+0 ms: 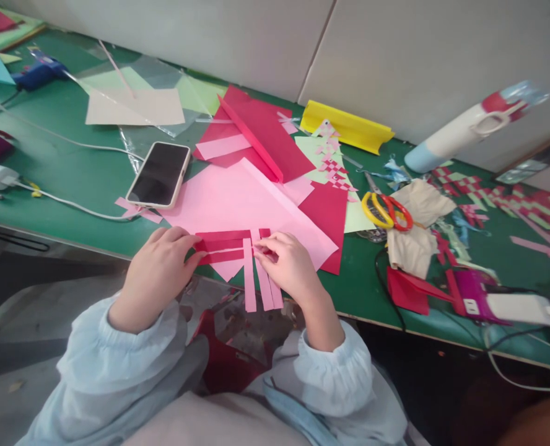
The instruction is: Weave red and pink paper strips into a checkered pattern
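Observation:
My left hand pinches the left ends of red paper strips at the table's front edge. Pink paper strips cross the red ones and hang toward me over the edge. At that crossing, the fingers of my right hand are closed on the strips' right side. Beneath the strips lies a large pink paper sheet. Partly under it are red paper sheets. My fingers hide some of the crossing.
A phone lies left of the pink sheet. To the right are scissors, a cloth and a bottle. A yellow folded piece stands by the wall. A blue glue gun and white cables are at left.

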Demonstrator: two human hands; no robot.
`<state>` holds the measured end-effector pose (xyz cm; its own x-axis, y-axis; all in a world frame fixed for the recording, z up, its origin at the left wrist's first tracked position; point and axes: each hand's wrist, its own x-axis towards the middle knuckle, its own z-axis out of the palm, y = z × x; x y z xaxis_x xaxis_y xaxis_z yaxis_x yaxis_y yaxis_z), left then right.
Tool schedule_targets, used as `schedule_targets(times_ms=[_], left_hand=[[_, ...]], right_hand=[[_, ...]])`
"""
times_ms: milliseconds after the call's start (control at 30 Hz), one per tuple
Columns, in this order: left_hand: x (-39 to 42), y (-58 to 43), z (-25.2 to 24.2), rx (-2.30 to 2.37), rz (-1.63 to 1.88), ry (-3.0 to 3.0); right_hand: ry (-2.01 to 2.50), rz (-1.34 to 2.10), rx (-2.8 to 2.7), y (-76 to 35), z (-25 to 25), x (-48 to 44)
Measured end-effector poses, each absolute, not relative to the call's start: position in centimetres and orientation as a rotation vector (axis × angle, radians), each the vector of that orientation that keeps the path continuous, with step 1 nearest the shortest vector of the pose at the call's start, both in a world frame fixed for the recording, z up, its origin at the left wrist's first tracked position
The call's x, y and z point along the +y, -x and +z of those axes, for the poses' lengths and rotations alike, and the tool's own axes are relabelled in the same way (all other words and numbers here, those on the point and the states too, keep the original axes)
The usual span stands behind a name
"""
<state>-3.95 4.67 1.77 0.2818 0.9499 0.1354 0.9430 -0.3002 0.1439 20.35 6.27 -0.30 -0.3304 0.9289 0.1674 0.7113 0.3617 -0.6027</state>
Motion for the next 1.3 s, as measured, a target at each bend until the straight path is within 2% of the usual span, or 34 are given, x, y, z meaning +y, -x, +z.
schedule_targets(times_ms=[400, 633, 867, 1133, 1300], left_hand=[[4.6, 3.6, 2.3, 1.852, 0.444, -2.401], [4.5, 2.9, 3.4, 1.883, 0.482, -1.889], [4.9, 2.3, 3.0, 1.617, 0.796, -1.468], [5.2, 2.3, 2.6, 1.63, 0.833, -1.505], [5.5, 2.4, 2.2, 1.667, 0.804, -1.549]], right_hand=[[1.469, 0.644, -2.103, -20.3, 0.0, 6.2], [1.44, 0.595, -2.138, -20.3, -0.2, 6.3], [1.347, 0.583, -2.182, -20.8, 0.5, 6.1], [1.232, 0.769, -2.342, -21.5, 1.4, 5.4], [1.198, 0.76, -2.473, -21.6, 2.8, 3.8]])
